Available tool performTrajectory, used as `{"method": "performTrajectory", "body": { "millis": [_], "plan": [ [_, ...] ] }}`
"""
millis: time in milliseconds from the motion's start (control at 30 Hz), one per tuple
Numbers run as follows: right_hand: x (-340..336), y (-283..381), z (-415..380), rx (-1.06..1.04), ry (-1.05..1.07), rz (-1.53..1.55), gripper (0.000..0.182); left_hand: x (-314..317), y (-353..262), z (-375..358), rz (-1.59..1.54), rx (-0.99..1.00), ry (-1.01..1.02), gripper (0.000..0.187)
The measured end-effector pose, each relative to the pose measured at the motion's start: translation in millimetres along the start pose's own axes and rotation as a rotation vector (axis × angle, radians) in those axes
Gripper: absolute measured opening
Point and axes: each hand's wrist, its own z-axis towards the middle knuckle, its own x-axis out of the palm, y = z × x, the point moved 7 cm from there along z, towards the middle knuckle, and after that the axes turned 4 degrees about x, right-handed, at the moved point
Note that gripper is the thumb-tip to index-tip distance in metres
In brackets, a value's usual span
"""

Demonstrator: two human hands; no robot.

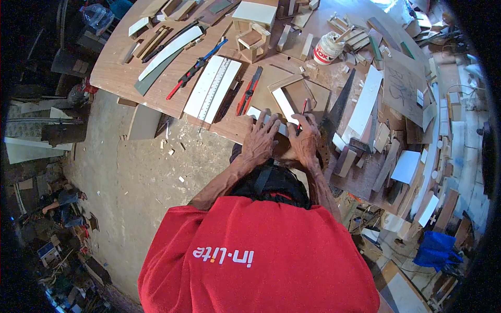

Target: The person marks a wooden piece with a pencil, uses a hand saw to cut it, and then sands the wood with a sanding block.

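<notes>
My left hand (258, 142) is at the table's near edge, its fingers bent over a short white strip (254, 112) and holding it. Beside it, my right hand (305, 140) grips a thin red pencil (303, 108) that points up and away from me. The right fingers also rest close to the strip's right end. Just beyond my hands, an angled piece with a white face (285, 106) lies on a flat brown board (317, 96). A red cutter knife (249, 93) lies left of the board, and a handsaw (340, 104) lies to its right.
A clear ruler (214, 88) lies on a white panel (202, 96). Nearby are a blue-and-red tool (197, 68), a small wooden box frame (253, 41) and a white glue tub (328, 48). Wood offcuts crowd the table's right side. Scraps litter the floor (135, 156).
</notes>
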Motion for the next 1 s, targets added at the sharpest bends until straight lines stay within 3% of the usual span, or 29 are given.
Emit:
{"method": "performTrajectory", "body": {
  "millis": [200,400,467,500,533,667,733,867,933,1000],
  "plan": [
    [-5.8,13.8,5.3,-0.077,-0.027,-0.071,0.024,2.1,6.0,5.0,-0.083,0.008,-0.034,0.06],
    [-19.8,28.0,19.2,-0.011,0.085,-0.143,0.024,-16.7,19.1,14.5,-0.25,0.04,-0.273,0.05],
    [-23.5,30.1,25.7,-0.082,0.053,-0.152,0.023,-26.9,33.3,25.3,-0.372,-0.118,-0.273,0.049],
    [-24.9,30.2,29.0,-0.083,0.051,-0.152,0.023,-40.2,32.6,29.9,-0.282,-0.051,-0.398,0.05],
    [-25.4,31.9,32.4,-0.101,0.069,-0.16,0.023,-44.0,35.2,36.2,-0.281,-0.048,-0.4,0.05],
    [-26.7,39.8,48.3,-0.094,0.182,-0.231,0.025,-62.5,43.2,62.1,-0.238,-0.042,-0.342,0.053],
    [-33.8,52.1,57.9,-0.065,0.209,-0.29,0.025,-60.6,44.0,79.6,-0.12,0.095,-0.217,0.055],
    [-28.8,47.8,72.4,-0.086,0.251,-0.365,0.025,-69.1,57.2,99.5,-0.128,0.17,-0.124,0.058],
    [-29.1,51.3,81.1,-0.086,0.262,-0.371,0.025,-70.2,54.6,106.6,-0.259,0.192,0.07,0.055],
    [-32.1,58.0,88.6,-0.082,0.276,-0.379,0.025,-65.1,55.9,117.0,-0.225,0.247,0.091,0.053]
  ]
}}
